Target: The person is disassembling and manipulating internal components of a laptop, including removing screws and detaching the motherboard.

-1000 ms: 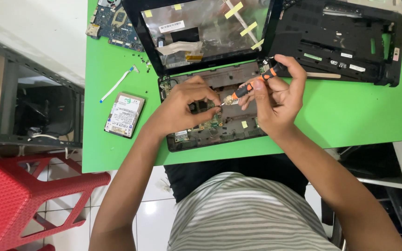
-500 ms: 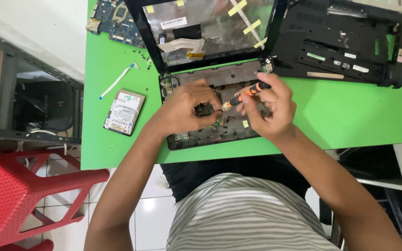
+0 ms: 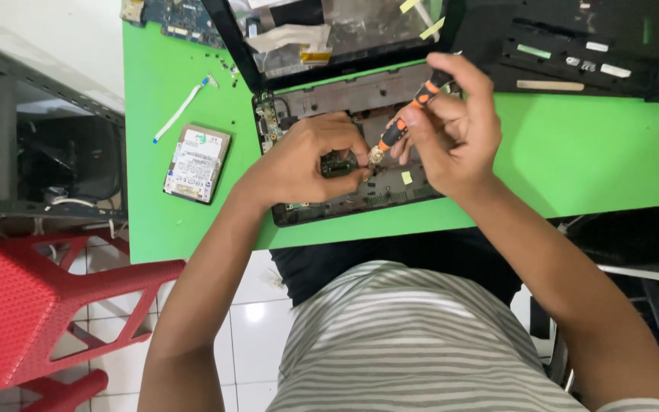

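An opened laptop base (image 3: 329, 99) lies on the green table (image 3: 573, 160), its lid (image 3: 345, 30) propped behind it. My left hand (image 3: 306, 156) rests inside the base and pinches a small dark circuit part (image 3: 339, 162). My right hand (image 3: 451, 126) grips an orange and black screwdriver (image 3: 409, 114), tilted down to the left, with its tip at a small brass-coloured piece next to my left fingertips.
A hard drive (image 3: 196, 162) and a white ribbon cable (image 3: 181, 111) lie at the left of the table. A circuit board (image 3: 177, 15) sits at the back left, a black laptop cover (image 3: 573, 53) at the back right. A red plastic stool (image 3: 47, 305) stands at lower left.
The view has shifted so the laptop sits higher in the frame. My right hand has tilted the screwdriver and brought its tip down toward my left fingertips.
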